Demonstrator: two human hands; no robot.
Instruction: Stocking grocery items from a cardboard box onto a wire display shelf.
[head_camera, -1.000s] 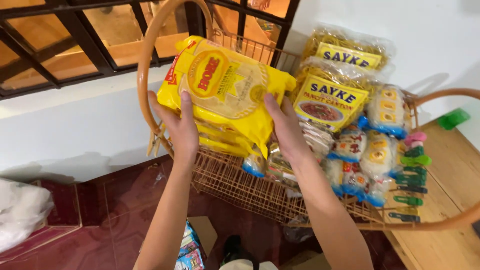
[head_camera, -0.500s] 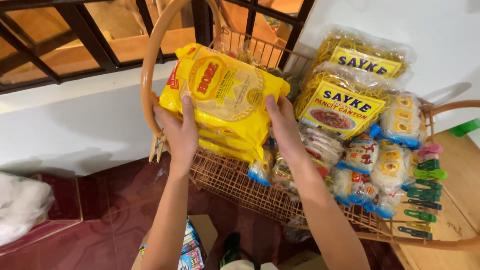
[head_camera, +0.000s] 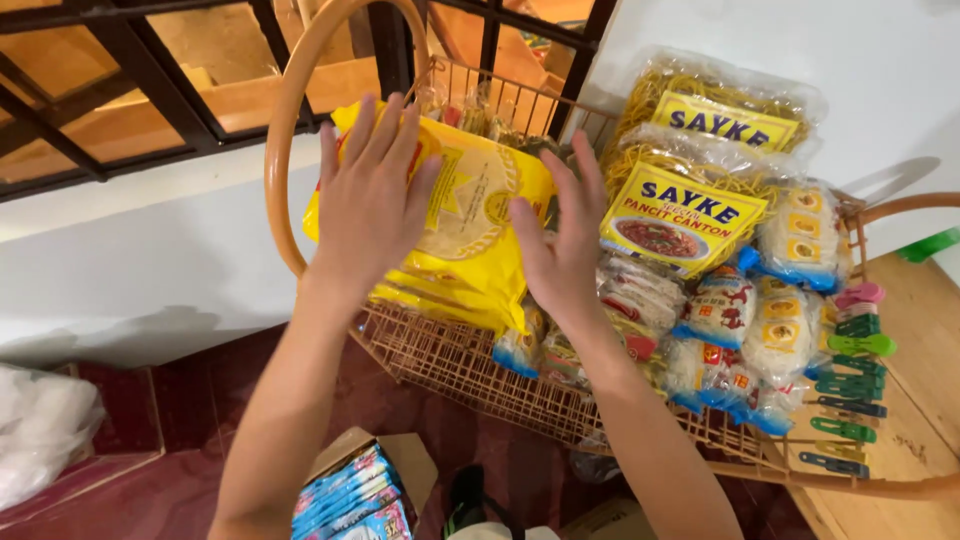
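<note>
Both hands flat on a stack of yellow noodle packs (head_camera: 470, 230), at the left end of a tan wire basket (head_camera: 470, 375) with a big hoop handle (head_camera: 285, 140). Left hand (head_camera: 372, 195) spread over the top pack's left half, fingers fanned wide, palm pressing down. Right hand (head_camera: 562, 240) on the stack's right edge, fingers pointing up and slightly curled. Neither grip closed around anything: open palms resting on the wrapper, no pinch, no clamp.

Stack leaning against the basket's back wall, tilted rather than lying level, lower edge near the front rim. Just to its right, clear bags of yellow noodles with yellow labels (head_camera: 690, 215), and below those, small white noodle bundles in blue-trimmed wrappers (head_camera: 790, 330) filling the rest of the basket. Coloured clothes pegs (head_camera: 850, 385) clipped along the right rim. Below, on the red floor, an open carton of blue sachets (head_camera: 350, 495); at far left, a white plastic bag (head_camera: 40, 430).

For a tidy seat, in all likelihood: even pressure from both palms, so the slick wrappers do not slide over each other; packs squared against the back wall before letting go; right hand kept as a stop between stack and neighbouring bags, to avoid crushing the brittle noodles beside it. Gentle push only, since dry noodles probably crack under a hard shove. Worth watching the lower corner near the front rim, where a pack could slip out.
</note>
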